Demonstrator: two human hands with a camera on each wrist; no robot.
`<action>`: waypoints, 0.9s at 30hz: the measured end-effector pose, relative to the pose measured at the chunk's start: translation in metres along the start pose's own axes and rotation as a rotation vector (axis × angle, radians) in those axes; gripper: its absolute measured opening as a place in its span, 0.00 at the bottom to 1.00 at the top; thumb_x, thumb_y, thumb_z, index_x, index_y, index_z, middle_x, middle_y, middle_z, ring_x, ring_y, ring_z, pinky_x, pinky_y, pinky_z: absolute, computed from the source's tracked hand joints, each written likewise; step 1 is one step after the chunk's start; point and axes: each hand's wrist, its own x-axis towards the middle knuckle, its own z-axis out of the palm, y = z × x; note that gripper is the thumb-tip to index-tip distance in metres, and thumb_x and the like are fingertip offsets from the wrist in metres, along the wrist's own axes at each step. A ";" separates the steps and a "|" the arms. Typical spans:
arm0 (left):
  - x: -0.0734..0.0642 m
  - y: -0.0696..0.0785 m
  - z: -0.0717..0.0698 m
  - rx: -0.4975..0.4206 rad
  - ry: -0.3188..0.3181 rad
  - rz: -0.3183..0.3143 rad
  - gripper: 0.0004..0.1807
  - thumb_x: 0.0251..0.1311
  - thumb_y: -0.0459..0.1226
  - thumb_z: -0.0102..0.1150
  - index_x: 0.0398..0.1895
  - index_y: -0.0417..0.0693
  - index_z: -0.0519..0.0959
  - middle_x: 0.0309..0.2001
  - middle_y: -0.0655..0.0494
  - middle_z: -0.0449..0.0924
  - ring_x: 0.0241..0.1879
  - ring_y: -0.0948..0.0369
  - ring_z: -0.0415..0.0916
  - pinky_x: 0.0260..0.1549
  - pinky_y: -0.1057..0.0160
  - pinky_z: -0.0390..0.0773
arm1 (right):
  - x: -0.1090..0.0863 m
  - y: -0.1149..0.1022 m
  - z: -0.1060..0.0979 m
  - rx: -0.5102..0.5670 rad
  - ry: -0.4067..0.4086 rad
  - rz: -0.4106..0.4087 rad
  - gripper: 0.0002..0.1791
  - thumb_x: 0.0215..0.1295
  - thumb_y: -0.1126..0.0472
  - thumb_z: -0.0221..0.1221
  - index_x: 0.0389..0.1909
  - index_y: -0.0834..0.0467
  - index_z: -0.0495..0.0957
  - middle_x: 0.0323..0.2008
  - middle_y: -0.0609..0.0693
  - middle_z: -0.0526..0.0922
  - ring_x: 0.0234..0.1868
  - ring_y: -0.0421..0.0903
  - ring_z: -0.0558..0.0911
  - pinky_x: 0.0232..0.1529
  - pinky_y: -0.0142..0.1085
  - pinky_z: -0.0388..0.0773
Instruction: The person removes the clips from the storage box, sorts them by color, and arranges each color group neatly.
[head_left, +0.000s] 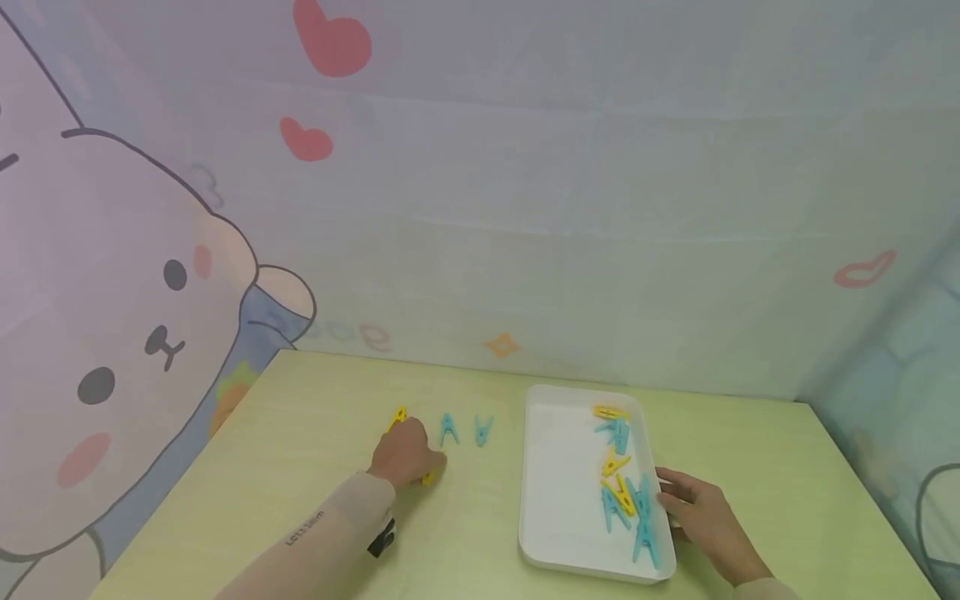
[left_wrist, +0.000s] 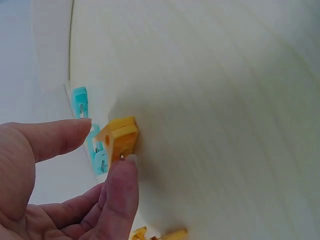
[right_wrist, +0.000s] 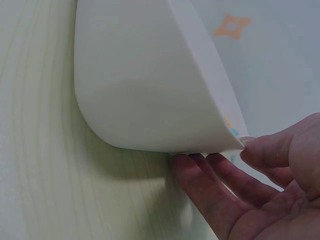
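Observation:
On the left of the table, my left hand point(head_left: 407, 454) reaches down at a yellow clothespin point(left_wrist: 122, 137). In the left wrist view a fingertip touches that clothespin, while the thumb stands apart from it. Another yellow clothespin point(head_left: 398, 416) lies just beyond the hand, partly covered by it. Two blue clothespins point(head_left: 448, 428) point(head_left: 482, 431) lie to the right of this hand. My right hand point(head_left: 701, 517) holds the right side of a white tray point(head_left: 558, 500), thumb at the rim and fingers against the outer wall, as the right wrist view shows.
Inside the tray, yellow clothespins point(head_left: 615, 462) and blue clothespins point(head_left: 643, 537) lie loosely along its right side. The pale wooden table point(head_left: 300, 450) ends at a printed cloth backdrop point(head_left: 480, 208) behind. A dark cable loop point(head_left: 922, 500) shows at the far right.

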 end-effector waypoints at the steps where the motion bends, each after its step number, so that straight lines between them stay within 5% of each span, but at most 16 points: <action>1: 0.000 0.001 -0.001 -0.001 0.005 0.006 0.23 0.50 0.37 0.66 0.08 0.49 0.62 0.09 0.62 0.56 0.10 0.64 0.55 0.11 0.68 0.54 | 0.000 0.000 0.000 0.002 0.001 -0.003 0.25 0.74 0.65 0.51 0.69 0.69 0.64 0.62 0.73 0.69 0.55 0.61 0.79 0.41 0.47 0.83; 10: 0.001 0.013 -0.007 -0.061 0.030 0.091 0.26 0.51 0.37 0.65 0.10 0.52 0.56 0.10 0.64 0.50 0.11 0.66 0.48 0.14 0.69 0.48 | -0.002 -0.003 0.001 -0.004 0.006 0.008 0.25 0.74 0.65 0.52 0.68 0.68 0.65 0.63 0.73 0.69 0.58 0.66 0.75 0.41 0.46 0.83; 14: 0.001 0.026 -0.001 -0.138 -0.002 0.138 0.11 0.52 0.38 0.65 0.22 0.42 0.75 0.20 0.57 0.73 0.11 0.65 0.65 0.19 0.64 0.70 | -0.003 -0.003 0.001 0.001 0.010 0.009 0.25 0.74 0.66 0.52 0.68 0.69 0.65 0.62 0.73 0.70 0.57 0.64 0.77 0.40 0.46 0.83; 18: 0.001 0.047 0.006 -0.202 -0.039 0.147 0.19 0.53 0.40 0.66 0.41 0.34 0.79 0.38 0.44 0.83 0.14 0.60 0.77 0.34 0.52 0.80 | -0.003 -0.003 0.001 0.007 0.015 0.007 0.25 0.73 0.66 0.52 0.68 0.69 0.65 0.62 0.72 0.70 0.56 0.63 0.78 0.41 0.46 0.83; 27: -0.011 0.098 0.023 -0.322 -0.132 0.162 0.20 0.54 0.40 0.66 0.45 0.35 0.78 0.26 0.51 0.80 0.16 0.57 0.79 0.27 0.56 0.80 | -0.003 -0.002 0.001 0.009 0.022 0.015 0.24 0.73 0.66 0.52 0.67 0.69 0.66 0.60 0.71 0.73 0.53 0.59 0.80 0.40 0.46 0.83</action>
